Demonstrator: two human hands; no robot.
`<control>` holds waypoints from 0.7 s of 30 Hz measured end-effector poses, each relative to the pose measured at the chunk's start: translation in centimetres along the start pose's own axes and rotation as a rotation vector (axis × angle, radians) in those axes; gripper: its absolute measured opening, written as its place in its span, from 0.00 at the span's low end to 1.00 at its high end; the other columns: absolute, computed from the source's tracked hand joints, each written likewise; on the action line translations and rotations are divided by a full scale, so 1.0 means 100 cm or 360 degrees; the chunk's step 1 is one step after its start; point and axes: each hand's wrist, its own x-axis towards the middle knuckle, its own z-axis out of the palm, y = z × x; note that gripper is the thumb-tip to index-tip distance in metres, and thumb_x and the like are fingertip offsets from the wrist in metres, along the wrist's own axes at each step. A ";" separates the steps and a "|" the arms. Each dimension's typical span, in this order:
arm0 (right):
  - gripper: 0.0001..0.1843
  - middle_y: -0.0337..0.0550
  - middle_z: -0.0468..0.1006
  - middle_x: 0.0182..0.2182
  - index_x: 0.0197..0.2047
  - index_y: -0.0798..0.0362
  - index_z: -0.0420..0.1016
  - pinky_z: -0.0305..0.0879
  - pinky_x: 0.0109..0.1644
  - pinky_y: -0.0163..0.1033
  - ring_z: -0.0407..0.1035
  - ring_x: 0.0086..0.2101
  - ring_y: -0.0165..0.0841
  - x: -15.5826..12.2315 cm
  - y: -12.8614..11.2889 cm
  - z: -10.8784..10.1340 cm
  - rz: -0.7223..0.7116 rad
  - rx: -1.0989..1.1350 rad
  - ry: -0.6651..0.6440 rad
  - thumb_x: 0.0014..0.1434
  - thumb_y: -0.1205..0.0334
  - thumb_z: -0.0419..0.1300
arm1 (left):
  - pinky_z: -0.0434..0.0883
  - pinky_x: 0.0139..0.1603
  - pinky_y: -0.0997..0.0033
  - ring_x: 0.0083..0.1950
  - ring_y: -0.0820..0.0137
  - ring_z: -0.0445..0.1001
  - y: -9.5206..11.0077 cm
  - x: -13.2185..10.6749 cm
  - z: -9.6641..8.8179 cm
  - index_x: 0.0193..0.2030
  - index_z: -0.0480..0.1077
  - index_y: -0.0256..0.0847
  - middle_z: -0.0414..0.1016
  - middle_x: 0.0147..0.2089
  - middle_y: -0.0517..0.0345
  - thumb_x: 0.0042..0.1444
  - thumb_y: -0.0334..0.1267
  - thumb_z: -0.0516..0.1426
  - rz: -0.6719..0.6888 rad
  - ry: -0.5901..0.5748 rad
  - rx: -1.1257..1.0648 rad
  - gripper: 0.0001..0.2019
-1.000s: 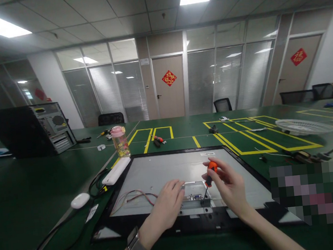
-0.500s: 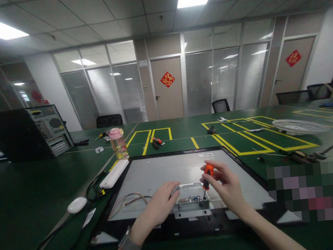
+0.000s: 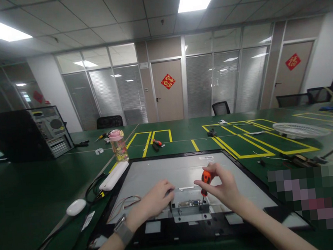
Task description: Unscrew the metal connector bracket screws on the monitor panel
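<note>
A flat display panel (image 3: 170,168) with a grey back and black frame lies before me on the table. Near its front edge sits a metal bracket (image 3: 192,218) carrying a row of connector ports. My left hand (image 3: 153,201) rests at the bracket's left side, its bent fingers closed on the edge. Between the thumb and fingers of my right hand (image 3: 225,186) is an orange and black screwdriver (image 3: 206,177), held steeply with its tip down at the bracket's right end. Whether the tip sits in a screw is too small to tell.
Thin wires (image 3: 124,203) lie on the panel's left part. Left of it are a white power strip (image 3: 114,176), a pink-lidded bottle (image 3: 118,145), a white mouse-shaped object (image 3: 76,207) and a black computer case (image 3: 23,135). A white oval basket (image 3: 300,129) stands right.
My left hand has shifted a little left along the bracket's edge. The right hand's fingers have changed position on the screwdriver handle, which stays at the same end. The whole view has tilted slightly.
</note>
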 end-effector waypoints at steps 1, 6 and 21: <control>0.13 0.34 0.71 0.21 0.35 0.50 0.70 0.70 0.25 0.35 0.68 0.20 0.30 0.002 -0.002 0.002 0.0009 0.0066 -0.0045 0.53 0.54 0.67 | 0.66 0.51 0.66 0.47 0.64 0.69 -0.002 0.002 0.003 0.42 0.73 0.40 0.71 0.42 0.53 0.63 0.34 0.48 0.0010 0.0053 0.0030 0.12; 0.12 0.39 0.76 0.28 0.43 0.49 0.72 0.73 0.29 0.39 0.73 0.25 0.33 0.005 -0.006 0.004 0.0470 0.0646 -0.0316 0.57 0.53 0.63 | 0.66 0.50 0.67 0.45 0.66 0.67 -0.015 0.004 0.018 0.39 0.73 0.39 0.70 0.40 0.54 0.63 0.29 0.45 0.0057 0.0220 0.0055 0.14; 0.07 0.40 0.73 0.35 0.35 0.47 0.79 0.66 0.50 0.45 0.69 0.38 0.33 -0.010 0.004 -0.003 0.0808 0.1727 -0.0322 0.57 0.54 0.65 | 0.66 0.50 0.68 0.45 0.66 0.69 -0.018 0.001 0.025 0.43 0.74 0.40 0.71 0.41 0.54 0.62 0.28 0.48 0.0004 0.0292 0.0049 0.14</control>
